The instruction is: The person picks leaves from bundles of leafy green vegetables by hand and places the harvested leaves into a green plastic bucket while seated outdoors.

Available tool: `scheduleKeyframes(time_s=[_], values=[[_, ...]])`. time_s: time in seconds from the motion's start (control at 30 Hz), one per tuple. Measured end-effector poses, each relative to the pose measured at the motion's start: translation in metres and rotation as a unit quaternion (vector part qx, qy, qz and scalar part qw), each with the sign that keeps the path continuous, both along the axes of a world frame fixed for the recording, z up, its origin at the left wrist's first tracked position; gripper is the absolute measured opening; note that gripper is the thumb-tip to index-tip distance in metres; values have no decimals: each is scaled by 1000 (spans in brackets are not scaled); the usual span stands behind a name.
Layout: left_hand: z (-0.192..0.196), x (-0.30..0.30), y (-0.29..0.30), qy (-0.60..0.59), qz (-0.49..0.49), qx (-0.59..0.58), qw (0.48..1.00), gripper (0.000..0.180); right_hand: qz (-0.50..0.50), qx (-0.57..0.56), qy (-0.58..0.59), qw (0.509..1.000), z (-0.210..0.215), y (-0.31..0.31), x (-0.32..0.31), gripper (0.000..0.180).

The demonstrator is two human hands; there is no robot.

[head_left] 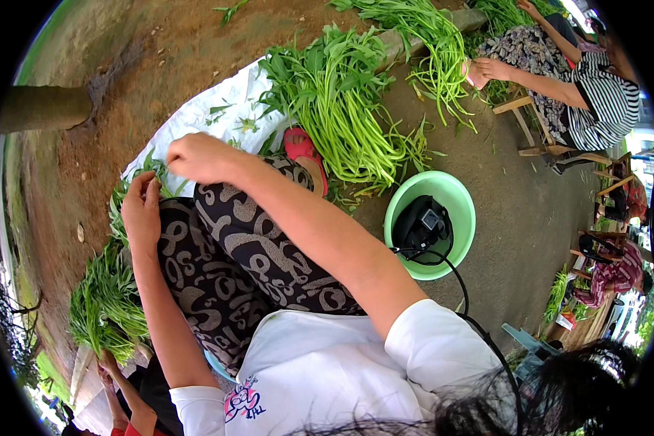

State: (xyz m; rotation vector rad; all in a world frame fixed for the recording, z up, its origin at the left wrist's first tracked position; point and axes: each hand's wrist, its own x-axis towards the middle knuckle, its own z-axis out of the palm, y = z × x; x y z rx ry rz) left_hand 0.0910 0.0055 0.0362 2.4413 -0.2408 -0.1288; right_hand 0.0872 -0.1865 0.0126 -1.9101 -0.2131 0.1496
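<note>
My left hand is by my left knee, its fingers closed on water spinach, with leaves showing past the fingertips. Just beside and above it, my right hand is closed and turned down; whatever its fingers hold is hidden. Under and beyond my hands lies a white sheet with loose leaves scattered over it. A big heap of long-stemmed water spinach is spread to the right of my foot in a red shoe.
A light green bucket holding a black device with a cable stands at my right. Another person sits far right, handling more greens. At lower left, another person's hands are below a bunch of greens. A trunk stands far left.
</note>
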Motion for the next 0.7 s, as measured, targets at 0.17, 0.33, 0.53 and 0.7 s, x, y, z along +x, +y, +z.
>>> scheduleKeyframes(time_s=[0.17,0.33,0.53,0.7], values=[[-1,0,-5,-8,9,0,1000,26,-202,-49,29,978,-116,-66,-4,25],[-4,0,-3,-1,16,-25,1000,26,-463,-155,78,869,-186,-134,-67,19],[1,-2,-13,-1,17,-13,1000,25,-503,-249,-46,826,-198,-181,-89,18],[1,0,-24,10,8,-14,1000,24,-451,-294,23,843,-225,-194,-91,36]])
